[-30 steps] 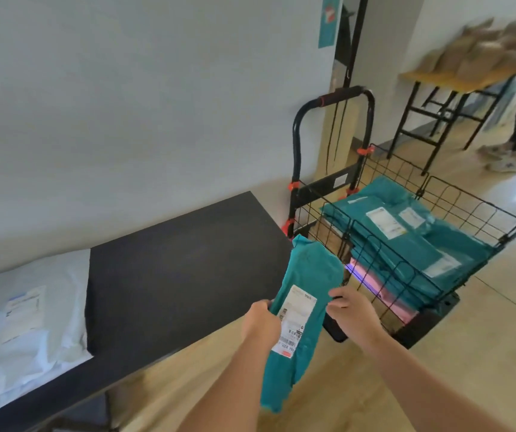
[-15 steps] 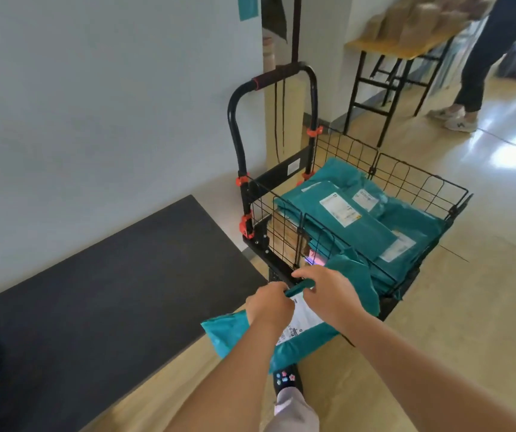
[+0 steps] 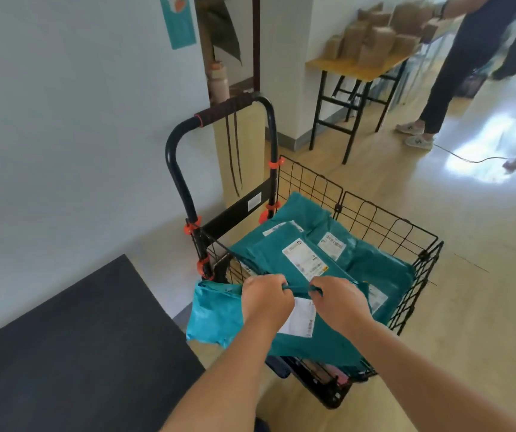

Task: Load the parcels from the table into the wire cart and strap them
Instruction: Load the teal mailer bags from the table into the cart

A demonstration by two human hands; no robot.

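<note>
While my left grip (image 3: 266, 299) and right grip (image 3: 340, 302) are each pinching its bunched top edge, the teal parcel (image 3: 219, 316) is hanging over the near wall of the wire cart (image 3: 384, 213). It is sagging between the grips, so I am judging it soft, light and slick-skinned; supporting it from beneath would be steadier than holding the edge. The stacked parcels (image 3: 266, 251) are filling the cart nearly to the rim. The worktop (image 3: 79, 353) corner is crowding the parcel's left end. The straps (image 3: 233, 157) are dangling from the cart handle (image 3: 231, 110).
</note>
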